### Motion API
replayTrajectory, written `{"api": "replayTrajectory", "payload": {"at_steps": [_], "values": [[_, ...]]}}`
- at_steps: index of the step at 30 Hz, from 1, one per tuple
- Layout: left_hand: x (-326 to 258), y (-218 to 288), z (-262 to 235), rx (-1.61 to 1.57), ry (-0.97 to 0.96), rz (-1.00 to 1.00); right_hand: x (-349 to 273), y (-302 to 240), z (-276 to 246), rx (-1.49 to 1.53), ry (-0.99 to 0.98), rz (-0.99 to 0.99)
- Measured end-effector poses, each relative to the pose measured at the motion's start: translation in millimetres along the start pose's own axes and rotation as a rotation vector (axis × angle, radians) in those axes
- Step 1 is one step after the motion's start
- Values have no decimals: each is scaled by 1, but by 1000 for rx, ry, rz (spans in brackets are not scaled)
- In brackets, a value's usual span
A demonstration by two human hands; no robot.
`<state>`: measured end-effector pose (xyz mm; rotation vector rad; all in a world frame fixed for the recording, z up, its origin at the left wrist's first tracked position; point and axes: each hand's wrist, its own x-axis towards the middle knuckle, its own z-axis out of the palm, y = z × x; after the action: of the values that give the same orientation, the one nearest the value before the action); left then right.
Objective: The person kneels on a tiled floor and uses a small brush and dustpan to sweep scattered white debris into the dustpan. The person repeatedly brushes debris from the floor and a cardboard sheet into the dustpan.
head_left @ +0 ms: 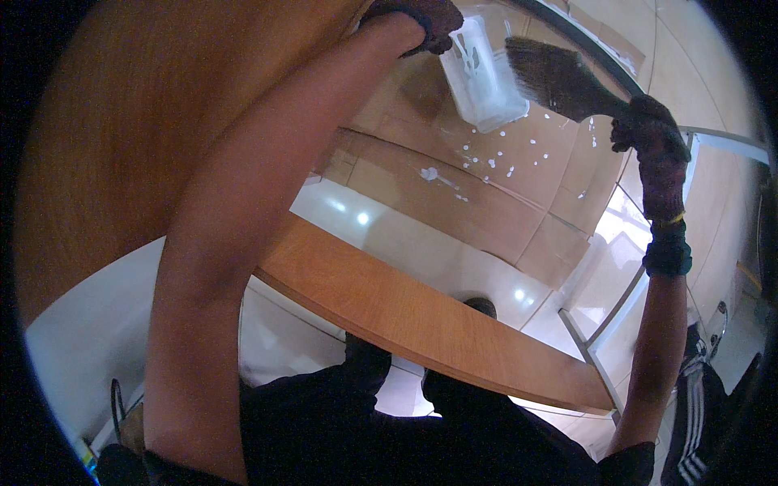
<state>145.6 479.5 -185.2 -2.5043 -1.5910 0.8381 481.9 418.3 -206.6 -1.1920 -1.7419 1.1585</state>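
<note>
While the brush is gripped by its handle in the closed, gloved right hand, the white tub is held at its far left rim by the left hand, also gloved, with its fingers curled in and partly hidden at the picture's upper edge. The brush's dark bristles are pointed left at the tub's right side; whether the two are touching cannot be told. The tub is smeared with white inside and is seen above the cardboard, which is spotted with white drops. Nearer, a wooden board is set slantwise above the legs, with a dark shoe partly seen beyond it. A brown panel is placed at the left, and a metal frame at the right.
</note>
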Motion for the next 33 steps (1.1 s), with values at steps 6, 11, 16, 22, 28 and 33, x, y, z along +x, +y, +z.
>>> {"api": "replayTrajectory", "payload": {"at_steps": [6, 11, 16, 22, 28, 33], "values": [[-3, -4, 14, -16, 10, 34, -2, -2, -1, 1, 43, -52], [-16, -8, 48, -299, -35, -128, 12, -7, 7, 31, 36, -39], [-39, 5, 45, -248, -238, -22, 43, -10, 25, 263, -91, 16], [-41, 11, 63, -299, -416, -40, 92, -9, 53, 22, -433, -144], [-36, 17, 88, -668, -460, -368, 143, -1, 108, -310, -607, -662], [-33, 16, 89, -671, -445, -296, 175, 27, 129, -501, -643, -533]]}}
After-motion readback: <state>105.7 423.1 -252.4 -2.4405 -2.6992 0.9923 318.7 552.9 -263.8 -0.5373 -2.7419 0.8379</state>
